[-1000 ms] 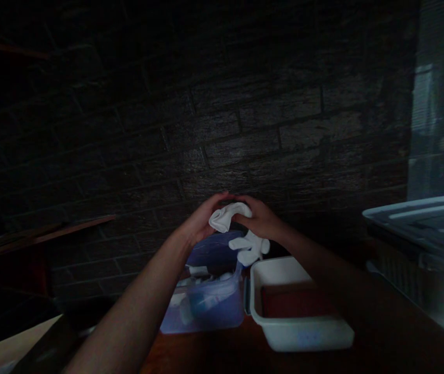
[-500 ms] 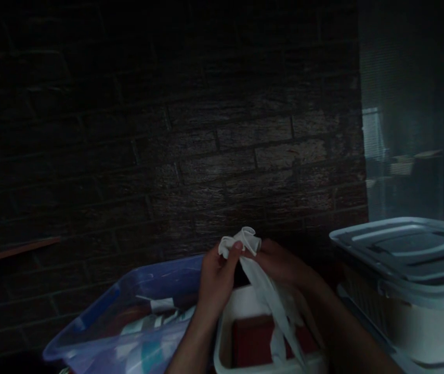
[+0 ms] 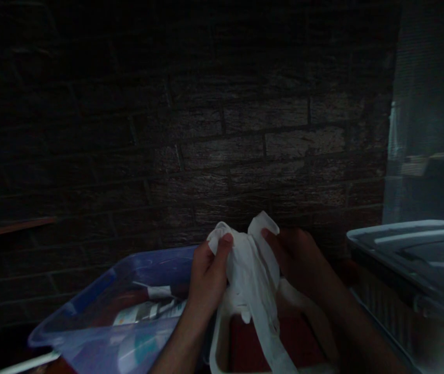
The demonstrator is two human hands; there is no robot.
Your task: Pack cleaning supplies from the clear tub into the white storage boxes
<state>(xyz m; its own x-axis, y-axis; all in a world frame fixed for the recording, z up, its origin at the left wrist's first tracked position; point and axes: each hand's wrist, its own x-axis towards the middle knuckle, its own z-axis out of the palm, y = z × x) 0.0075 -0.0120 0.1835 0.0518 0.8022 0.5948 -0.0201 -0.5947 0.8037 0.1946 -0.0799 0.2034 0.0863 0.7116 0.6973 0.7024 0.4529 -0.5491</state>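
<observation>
Thin white disposable gloves (image 3: 247,270) are held up between both hands, their cuffs at the top and long finger-like parts hanging down. My left hand (image 3: 208,278) pinches one cuff between thumb and fingers. The other raised cuff is gripped by my right hand (image 3: 298,254), thumb in front. Below them stands a white open container (image 3: 216,337) with a dark red flat thing (image 3: 245,343) at its bottom. The lower glove ends dangle over that container. The dim light hides fine detail.
To the left is a translucent blue-purple bin (image 3: 136,265) with a white and teal item (image 3: 138,345) showing in it. A lidded plastic box (image 3: 417,259) stands at the right. Behind everything rises a dark brick wall (image 3: 245,145), with a shelf edge (image 3: 15,227) at left.
My hands have moved apart, the right one to the right. The bunched white gloves are now spread between them. The view has shifted slightly left.
</observation>
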